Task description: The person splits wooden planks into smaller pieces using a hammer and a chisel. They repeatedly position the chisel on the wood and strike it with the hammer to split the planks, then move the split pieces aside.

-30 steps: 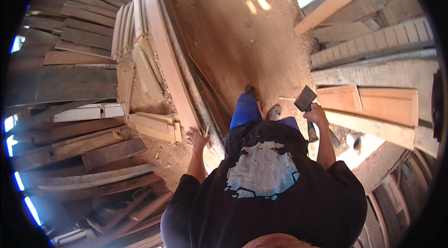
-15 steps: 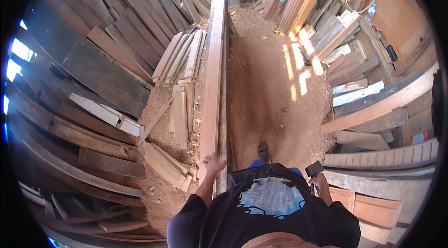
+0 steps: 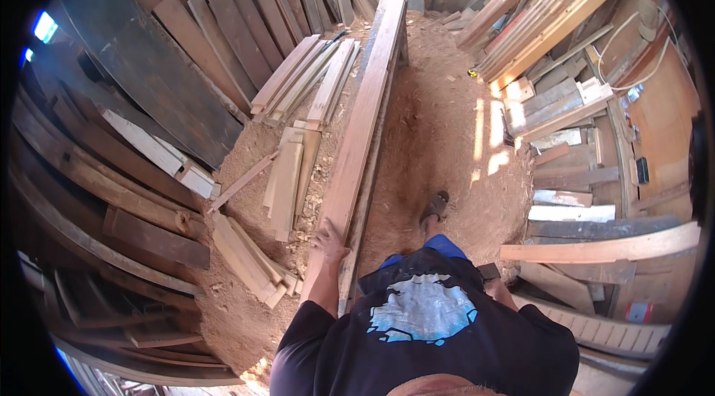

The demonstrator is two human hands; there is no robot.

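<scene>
My left hand rests on the near part of a long reddish-brown plank, its fingers spread over the top face and the thumb toward the right edge. The plank lies lengthwise on a narrow, dark-edged bench that runs away from me. Low at my right side, my right hand is closed on a mallet with a dark, blocky head. My body hides the mallet's handle and part of that hand.
Left of the bench, stacked light wood strips lie on the shavings-covered floor. Dark boards lean along the left wall. Timber is piled on the right, and a yellow object lies farther ahead.
The view has shifted, so the bench now slants. My left hand lies flatter on the plank. The mallet in my right hand has come closer to my body, and a sandalled foot shows farther forward.
</scene>
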